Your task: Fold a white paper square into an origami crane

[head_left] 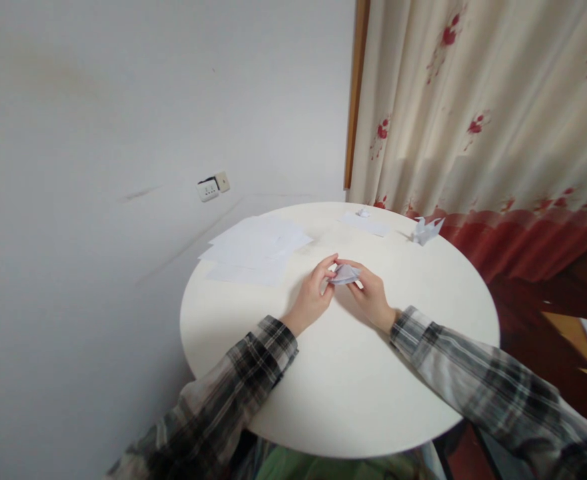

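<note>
Between my two hands is a small piece of folded white paper (345, 274), held just above the middle of the round white table (353, 393). My left hand (317, 290) pinches its left end with thumb and fingers. On the other side, my right hand (371, 293) grips the right end, its thumb below and fingers along the top. The fingertips of both hands come close together at the paper's upper edge. Part of the folds is hidden behind the fingers.
Loose white sheets (253, 240) lie spread at the table's left back. A folded paper crane (426, 231) stands at the right back. Another small folded paper piece (362, 213) sits by a flat sheet (368, 227). A wall with a socket (207, 191) and a curtain (473, 133) border the table.
</note>
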Motion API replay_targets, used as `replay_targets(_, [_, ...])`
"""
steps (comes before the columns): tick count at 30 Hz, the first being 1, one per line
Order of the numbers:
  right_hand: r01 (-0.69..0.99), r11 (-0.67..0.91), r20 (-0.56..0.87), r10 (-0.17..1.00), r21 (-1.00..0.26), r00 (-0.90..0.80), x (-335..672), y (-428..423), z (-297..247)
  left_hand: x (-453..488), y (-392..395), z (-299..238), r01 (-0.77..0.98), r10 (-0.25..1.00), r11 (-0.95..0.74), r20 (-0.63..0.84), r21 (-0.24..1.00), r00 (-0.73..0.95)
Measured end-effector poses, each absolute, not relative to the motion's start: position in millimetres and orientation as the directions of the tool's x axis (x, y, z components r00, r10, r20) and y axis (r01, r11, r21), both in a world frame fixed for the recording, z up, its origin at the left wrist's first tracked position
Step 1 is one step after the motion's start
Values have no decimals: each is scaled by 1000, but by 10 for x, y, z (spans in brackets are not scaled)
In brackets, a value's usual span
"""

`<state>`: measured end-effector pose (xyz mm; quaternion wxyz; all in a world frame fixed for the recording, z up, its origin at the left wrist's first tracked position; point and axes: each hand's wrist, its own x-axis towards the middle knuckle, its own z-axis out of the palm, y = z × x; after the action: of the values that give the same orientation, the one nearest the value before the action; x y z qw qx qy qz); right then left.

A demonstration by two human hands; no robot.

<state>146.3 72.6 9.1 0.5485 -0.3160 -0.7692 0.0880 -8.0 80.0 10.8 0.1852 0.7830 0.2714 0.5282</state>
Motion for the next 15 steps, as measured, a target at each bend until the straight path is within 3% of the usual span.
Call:
replay_targets(10, [458,755,806,578,-469,-126,1482,717,82,-53,678,233,302,579,-807,780,507,237])
replay_targets(15, [473,712,792,608,-519,-47,1468,718,103,-60,682,273,337,623,-764,765,550,164])
